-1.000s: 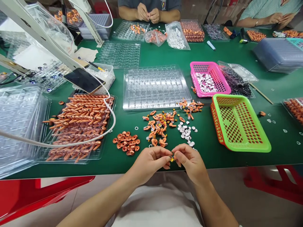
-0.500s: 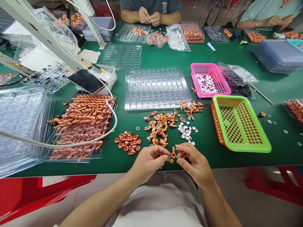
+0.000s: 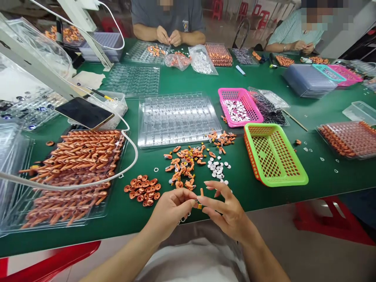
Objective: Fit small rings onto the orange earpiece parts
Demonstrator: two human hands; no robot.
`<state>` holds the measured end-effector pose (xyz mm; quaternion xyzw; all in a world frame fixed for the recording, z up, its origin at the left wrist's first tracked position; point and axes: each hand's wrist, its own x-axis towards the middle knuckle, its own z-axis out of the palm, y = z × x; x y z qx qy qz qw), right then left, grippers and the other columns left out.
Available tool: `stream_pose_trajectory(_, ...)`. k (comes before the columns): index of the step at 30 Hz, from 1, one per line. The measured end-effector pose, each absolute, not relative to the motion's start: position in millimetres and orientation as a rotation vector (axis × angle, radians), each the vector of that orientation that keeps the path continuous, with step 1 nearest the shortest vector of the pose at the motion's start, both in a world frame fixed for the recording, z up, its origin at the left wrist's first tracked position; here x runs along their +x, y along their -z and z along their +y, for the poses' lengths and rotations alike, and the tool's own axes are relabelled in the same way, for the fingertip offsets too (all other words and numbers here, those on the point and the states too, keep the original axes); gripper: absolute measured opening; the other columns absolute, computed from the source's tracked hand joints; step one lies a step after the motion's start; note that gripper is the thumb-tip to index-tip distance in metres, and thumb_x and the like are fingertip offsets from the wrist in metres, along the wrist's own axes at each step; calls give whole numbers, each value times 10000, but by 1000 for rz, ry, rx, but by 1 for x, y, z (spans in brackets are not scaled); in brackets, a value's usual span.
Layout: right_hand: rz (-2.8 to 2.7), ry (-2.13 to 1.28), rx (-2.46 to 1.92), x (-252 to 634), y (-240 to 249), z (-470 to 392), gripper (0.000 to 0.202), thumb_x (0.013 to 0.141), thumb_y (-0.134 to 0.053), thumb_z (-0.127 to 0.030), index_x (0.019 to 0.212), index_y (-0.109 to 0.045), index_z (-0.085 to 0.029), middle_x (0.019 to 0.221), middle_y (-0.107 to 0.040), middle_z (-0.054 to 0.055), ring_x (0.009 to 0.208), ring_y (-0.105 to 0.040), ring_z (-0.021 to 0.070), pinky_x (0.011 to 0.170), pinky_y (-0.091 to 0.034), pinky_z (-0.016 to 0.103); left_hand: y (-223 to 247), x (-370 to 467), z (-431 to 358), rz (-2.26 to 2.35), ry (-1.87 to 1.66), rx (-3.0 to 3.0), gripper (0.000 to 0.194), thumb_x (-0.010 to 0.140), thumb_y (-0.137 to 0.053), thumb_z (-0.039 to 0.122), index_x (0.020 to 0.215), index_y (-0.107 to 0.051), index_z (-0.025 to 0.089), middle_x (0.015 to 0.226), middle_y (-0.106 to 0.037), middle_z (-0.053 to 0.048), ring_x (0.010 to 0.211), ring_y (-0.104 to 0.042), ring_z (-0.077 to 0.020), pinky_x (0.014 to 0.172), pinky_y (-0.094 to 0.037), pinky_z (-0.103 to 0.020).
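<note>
Between my hands is a small orange part with a yellow tab below it. My left hand pinches it from the left with thumb and forefinger. My right hand is at its right side, fingers spread, the fingertips touching or very near the part; their exact contact is hard to see. Beyond the hands lie a pile of orange parts with yellow tabs and a group of white discs. Copper-coloured cups are heaped to the left of my left hand.
A clear tray lies ahead, a green basket and pink basket to its right. Left are a tray of orange stems, a phone and a white cable. Two people work across the table.
The camera view has turned, so the table contents appear shifted left. My right hand has closed in on the orange part, its upper fingers now more spread. My left hand keeps its pinch.
</note>
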<state>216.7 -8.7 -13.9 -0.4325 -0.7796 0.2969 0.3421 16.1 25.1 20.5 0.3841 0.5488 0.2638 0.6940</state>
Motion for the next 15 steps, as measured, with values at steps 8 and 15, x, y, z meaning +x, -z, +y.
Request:
stream_pose_trajectory(8, -2036, -783, -1046, 223, 5, 1, 506, 908, -594, -139, 1343, -515, -387, 1315, -556, 82, 1197, -536, 239, 936, -519, 402, -13, 20, 29, 1002, -512, 792, 247, 693, -750, 340, 760, -673, 115, 638, -636, 1, 486, -523, -83, 518, -441, -223)
stream_pose_trajectory(15, -1904, -948, -1101, 225, 8, -2, 448, 899, -620, -169, 1306, -544, -341, 1226, -607, 65, 1130, -598, 219, 954, -514, 366, -10, 17, 30, 980, -557, 776, 313, 714, -779, 365, 875, -662, 123, 724, -686, -26, 552, -562, -90, 549, -487, -221)
